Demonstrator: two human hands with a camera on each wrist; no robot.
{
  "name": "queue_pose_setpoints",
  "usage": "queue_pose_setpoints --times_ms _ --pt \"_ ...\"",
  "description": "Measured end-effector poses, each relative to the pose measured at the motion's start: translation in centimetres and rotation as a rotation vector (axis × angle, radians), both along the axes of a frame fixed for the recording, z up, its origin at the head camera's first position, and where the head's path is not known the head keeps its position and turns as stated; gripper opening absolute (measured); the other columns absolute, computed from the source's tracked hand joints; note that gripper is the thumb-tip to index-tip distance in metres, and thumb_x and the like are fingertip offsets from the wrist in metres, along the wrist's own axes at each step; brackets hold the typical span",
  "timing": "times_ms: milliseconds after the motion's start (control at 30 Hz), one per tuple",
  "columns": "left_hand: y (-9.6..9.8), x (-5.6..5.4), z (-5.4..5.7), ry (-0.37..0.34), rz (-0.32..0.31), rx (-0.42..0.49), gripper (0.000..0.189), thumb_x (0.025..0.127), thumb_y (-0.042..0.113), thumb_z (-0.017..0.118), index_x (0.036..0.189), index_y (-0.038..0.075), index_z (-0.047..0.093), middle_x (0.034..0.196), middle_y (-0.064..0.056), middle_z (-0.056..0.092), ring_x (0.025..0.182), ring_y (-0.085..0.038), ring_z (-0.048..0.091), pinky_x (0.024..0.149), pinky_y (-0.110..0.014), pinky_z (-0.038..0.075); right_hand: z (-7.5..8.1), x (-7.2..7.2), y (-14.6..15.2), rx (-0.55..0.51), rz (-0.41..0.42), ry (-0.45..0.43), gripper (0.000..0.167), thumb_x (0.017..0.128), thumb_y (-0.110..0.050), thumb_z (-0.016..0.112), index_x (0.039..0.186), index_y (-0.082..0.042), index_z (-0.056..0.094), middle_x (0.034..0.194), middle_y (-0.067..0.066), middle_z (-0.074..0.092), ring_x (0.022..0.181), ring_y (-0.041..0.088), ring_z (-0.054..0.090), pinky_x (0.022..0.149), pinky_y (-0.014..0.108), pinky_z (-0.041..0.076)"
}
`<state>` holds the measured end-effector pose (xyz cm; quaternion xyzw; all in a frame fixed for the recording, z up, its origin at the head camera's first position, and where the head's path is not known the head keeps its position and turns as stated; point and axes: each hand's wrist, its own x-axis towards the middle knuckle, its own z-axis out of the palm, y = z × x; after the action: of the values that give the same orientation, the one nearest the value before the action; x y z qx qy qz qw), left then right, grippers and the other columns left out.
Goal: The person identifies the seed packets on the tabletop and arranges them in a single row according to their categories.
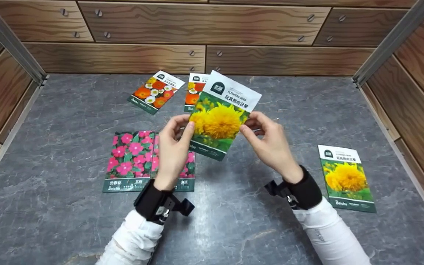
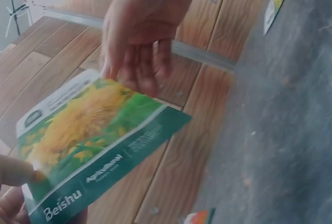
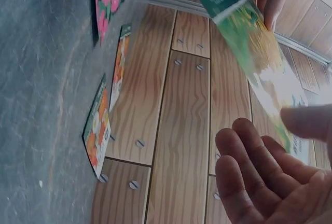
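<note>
A seed packet with a yellow sunflower picture (image 1: 219,121) is held up above the table, tilted, its printed front toward the head camera. My left hand (image 1: 175,143) pinches its left edge, thumb on the front. At the opposite edge, my right hand (image 1: 271,143) pinches it between thumb and forefinger; the right wrist view shows the other fingers loosely curled beside the packet (image 3: 259,63). Behind the left hand lie pink-flower packets (image 1: 133,158), partly covered by that hand and wrist. The held packet hides part of an orange-flower packet (image 1: 193,92).
Another orange-flower packet (image 1: 156,92) lies at the back left of the grey marbled table (image 1: 234,228). A second sunflower packet (image 1: 346,178) lies to the right of my right wrist. Wood-patterned walls (image 1: 204,24) enclose the back and sides.
</note>
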<state>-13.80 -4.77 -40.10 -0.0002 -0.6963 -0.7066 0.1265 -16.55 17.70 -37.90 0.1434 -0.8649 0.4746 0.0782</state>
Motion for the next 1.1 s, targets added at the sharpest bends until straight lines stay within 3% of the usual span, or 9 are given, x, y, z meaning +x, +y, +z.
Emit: queue_pose_setpoints --times_ms 233,367,600,833,1100 --pt "0.4 0.1 -1.5 0.031 -0.014 -0.134 0.031 0.107 0.010 0.059 0.137 0.002 0.061 0.125 -0.018 0.070 0.107 -0.027 0.070 0.094 -0.032 0.057 -0.6 -0.3 0.2 -0.075 -0.004 -0.056 0.024 0.104 -0.001 0.060 0.127 0.005 0.060 0.103 0.022 0.073 0.077 -0.003 0.066 0.075 0.019 0.058" --pt "0.1 -0.1 -1.6 0.038 -0.007 -0.190 0.034 0.105 0.009 0.062 0.139 0.003 0.061 0.123 -0.018 0.073 0.102 -0.028 0.070 0.092 -0.033 0.058 -0.6 -0.5 0.2 -0.121 0.017 -0.092 0.031 0.104 0.001 0.059 0.135 0.006 0.058 0.103 0.025 0.069 0.070 0.001 0.067 0.073 0.022 0.062" --pt "-0.1 -0.2 -1.8 0.057 -0.002 -0.359 0.037 0.103 0.009 0.065 0.139 0.002 0.063 0.117 -0.017 0.076 0.089 -0.026 0.069 0.080 -0.025 0.055 -1.0 -0.8 0.4 -0.089 -0.007 -0.156 0.040 0.106 -0.005 0.058 0.146 0.000 0.055 0.106 0.021 0.068 0.065 0.006 0.067 0.070 0.025 0.062" --pt "0.2 -0.2 -1.6 -0.032 -0.039 -0.500 0.041 0.103 0.011 0.067 0.142 0.003 0.062 0.115 -0.015 0.077 0.074 -0.019 0.059 0.063 -0.020 0.037 -1.4 -1.2 0.7 -0.034 -0.015 -0.190 0.047 0.106 -0.006 0.058 0.152 0.001 0.050 0.107 0.022 0.068 0.061 0.004 0.064 0.064 0.024 0.060" --pt "0.3 -0.5 -1.8 -0.076 -0.077 -0.680 0.047 0.098 0.009 0.072 0.143 0.000 0.062 0.106 -0.012 0.079 0.070 -0.016 0.064 0.059 -0.017 0.042 -1.9 -2.0 0.7 0.044 0.012 -0.237 0.053 0.103 -0.003 0.059 0.154 0.006 0.045 0.102 0.023 0.069 0.054 0.003 0.061 0.055 0.029 0.060"
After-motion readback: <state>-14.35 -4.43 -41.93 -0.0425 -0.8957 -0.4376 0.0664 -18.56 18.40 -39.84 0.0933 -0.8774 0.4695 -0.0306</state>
